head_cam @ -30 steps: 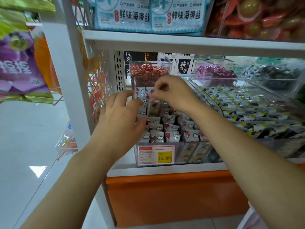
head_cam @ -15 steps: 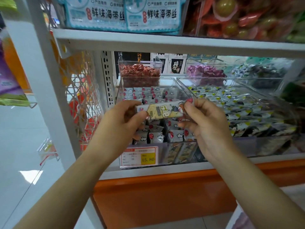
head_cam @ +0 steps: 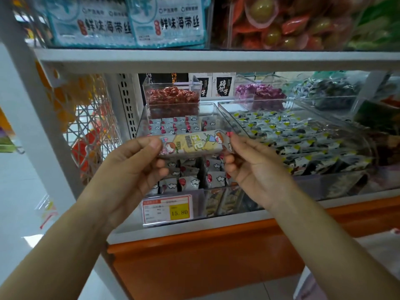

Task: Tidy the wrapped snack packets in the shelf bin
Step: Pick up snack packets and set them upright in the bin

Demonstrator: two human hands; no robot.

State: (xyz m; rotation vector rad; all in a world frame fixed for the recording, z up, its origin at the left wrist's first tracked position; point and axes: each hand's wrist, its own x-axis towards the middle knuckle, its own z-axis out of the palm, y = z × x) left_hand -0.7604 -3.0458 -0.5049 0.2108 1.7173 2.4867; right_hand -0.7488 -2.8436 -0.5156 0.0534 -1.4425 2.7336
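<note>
**A long packet held by both ends over the bin**

The left hand [head_cam: 129,169] pinches the left end of the long yellow packet [head_cam: 192,144] between thumb and fingers, and the right hand [head_cam: 255,169] pinches the right end in the same way. The packet is about level, in the air above the clear shelf bin [head_cam: 139,124], where small white packets [head_cam: 188,182] stand in rows. It looks light. Its film wrapper is probably smooth and slippery, so the flat sealed ends seem safer to hold than the middle.

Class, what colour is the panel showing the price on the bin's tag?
Yellow, on the price tag, head view.
</note>
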